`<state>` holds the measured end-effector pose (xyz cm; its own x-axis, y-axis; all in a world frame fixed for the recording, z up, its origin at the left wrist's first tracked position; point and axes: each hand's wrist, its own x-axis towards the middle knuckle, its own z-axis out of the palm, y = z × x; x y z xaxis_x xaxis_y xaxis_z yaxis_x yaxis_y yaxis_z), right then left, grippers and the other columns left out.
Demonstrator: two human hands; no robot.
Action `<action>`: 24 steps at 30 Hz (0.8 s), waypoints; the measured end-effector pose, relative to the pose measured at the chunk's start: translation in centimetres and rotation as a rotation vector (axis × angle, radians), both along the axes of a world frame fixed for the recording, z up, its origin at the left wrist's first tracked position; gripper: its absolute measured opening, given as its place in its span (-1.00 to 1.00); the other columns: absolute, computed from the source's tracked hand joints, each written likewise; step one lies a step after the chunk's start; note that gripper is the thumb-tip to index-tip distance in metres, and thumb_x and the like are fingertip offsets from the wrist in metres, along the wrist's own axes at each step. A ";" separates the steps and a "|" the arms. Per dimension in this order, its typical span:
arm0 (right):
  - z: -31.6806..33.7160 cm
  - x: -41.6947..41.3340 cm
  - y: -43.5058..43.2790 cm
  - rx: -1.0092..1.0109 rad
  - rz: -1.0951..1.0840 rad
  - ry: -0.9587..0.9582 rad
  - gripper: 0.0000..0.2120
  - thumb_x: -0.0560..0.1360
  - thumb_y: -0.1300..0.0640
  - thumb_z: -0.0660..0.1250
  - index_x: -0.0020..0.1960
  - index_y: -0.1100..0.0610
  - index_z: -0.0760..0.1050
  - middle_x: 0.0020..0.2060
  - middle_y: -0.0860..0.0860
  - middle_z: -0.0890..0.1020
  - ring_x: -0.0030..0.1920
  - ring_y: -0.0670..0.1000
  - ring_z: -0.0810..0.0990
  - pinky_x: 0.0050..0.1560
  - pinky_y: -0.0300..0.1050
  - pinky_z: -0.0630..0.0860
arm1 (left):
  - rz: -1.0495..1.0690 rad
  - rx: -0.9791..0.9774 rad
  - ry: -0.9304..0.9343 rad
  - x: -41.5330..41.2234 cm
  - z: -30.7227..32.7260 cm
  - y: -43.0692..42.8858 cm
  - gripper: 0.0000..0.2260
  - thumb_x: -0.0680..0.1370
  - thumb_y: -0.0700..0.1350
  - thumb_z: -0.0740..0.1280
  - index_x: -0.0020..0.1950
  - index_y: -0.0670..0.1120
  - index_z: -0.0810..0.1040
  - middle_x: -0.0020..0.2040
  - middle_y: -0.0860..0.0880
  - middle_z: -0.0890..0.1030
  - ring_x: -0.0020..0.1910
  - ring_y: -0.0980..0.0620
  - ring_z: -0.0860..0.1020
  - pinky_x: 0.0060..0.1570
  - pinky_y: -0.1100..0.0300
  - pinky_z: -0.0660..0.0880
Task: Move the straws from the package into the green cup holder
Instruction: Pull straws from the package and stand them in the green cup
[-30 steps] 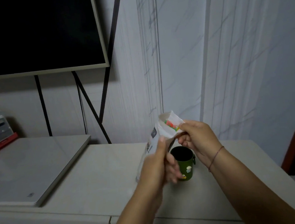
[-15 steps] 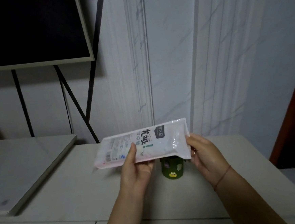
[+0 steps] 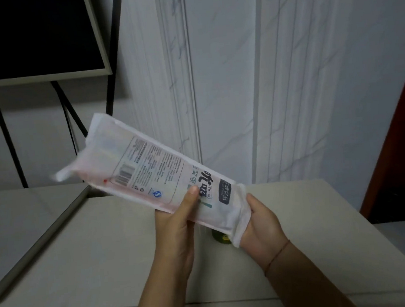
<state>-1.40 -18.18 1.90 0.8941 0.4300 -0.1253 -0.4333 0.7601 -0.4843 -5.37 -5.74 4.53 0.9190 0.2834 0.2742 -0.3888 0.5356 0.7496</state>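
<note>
A white straw package (image 3: 149, 167) slants from upper left down to lower right above a pale countertop (image 3: 83, 247); the left hand (image 3: 178, 223) pinches its middle, thumb on the printed face, and the right hand (image 3: 262, 223) clasps its lower end. Only a sliver of the green cup holder (image 3: 221, 239) shows beneath that end, so tipping should probably stay steep and centred over it. Bare counter lies left; its edge is near on the right.

Both hands hold the package (image 3: 160, 178) tilted over the counter (image 3: 83, 247), left hand (image 3: 178, 225) mid-bag, right hand (image 3: 262, 223) at its low end, above the mostly hidden cup (image 3: 221, 239).
</note>
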 end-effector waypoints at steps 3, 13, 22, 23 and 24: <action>0.4 -1.0 0.9 0.080 0.042 -0.029 -0.51 0.54 -0.01 0.10 0.20 0.34 0.53 0.12 0.28 0.61 0.04 0.23 0.65 0.09 0.15 0.54 | 0.027 0.054 0.010 -0.3 0.0 -0.6 -0.50 0.35 -0.26 0.42 0.29 -0.09 0.51 0.13 -0.08 0.67 0.11 -0.02 0.64 0.05 0.16 0.58; 0.2 -0.7 0.7 -0.307 -0.286 -0.049 -0.79 0.59 0.24 0.09 -0.02 0.23 0.50 -0.39 0.09 0.58 -0.50 -0.03 0.57 -0.42 -0.16 0.56 | 0.034 -0.392 0.247 1.2 -1.9 1.0 -0.66 0.49 -0.32 0.35 0.24 -0.09 0.55 0.19 -0.11 0.64 0.20 -0.08 0.59 0.29 -0.10 0.44; 0.9 -1.6 -0.1 -0.861 -0.433 -0.367 -0.79 0.55 0.17 0.23 0.17 0.09 0.51 0.04 0.06 0.63 0.01 0.04 0.61 -0.07 -0.16 0.58 | -0.052 -0.478 0.345 1.4 -2.8 0.0 -0.81 0.50 -0.33 0.33 0.04 -0.10 0.57 -0.14 -0.06 0.73 -0.08 -0.01 0.67 0.16 -0.07 0.51; 1.2 -1.7 -0.4 -0.910 -0.439 -0.407 -0.77 0.54 0.17 0.26 0.19 0.06 0.50 0.04 0.02 0.62 0.01 0.01 0.60 -0.15 -0.25 0.55 | -0.054 -0.480 0.350 1.5 -2.9 0.1 -0.81 0.50 -0.33 0.33 0.05 -0.10 0.57 -0.14 -0.07 0.73 -0.05 -0.02 0.66 0.15 -0.07 0.51; 1.4 -1.7 -0.7 -0.958 -0.440 -0.445 -0.76 0.53 0.17 0.28 0.18 0.05 0.50 0.02 0.01 0.61 0.00 0.00 0.60 -0.24 -0.32 0.52 | -0.059 -0.478 0.355 1.5 -3.0 0.2 -0.80 0.50 -0.33 0.33 0.06 -0.10 0.57 -0.14 -0.06 0.73 -0.04 -0.02 0.65 0.14 -0.07 0.51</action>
<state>-3.12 -18.87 3.26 0.9906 -0.0326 0.1326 0.1338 0.0395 -0.9902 -3.83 -5.54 1.54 0.9489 0.2457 -0.1982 -0.1179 0.8583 0.4993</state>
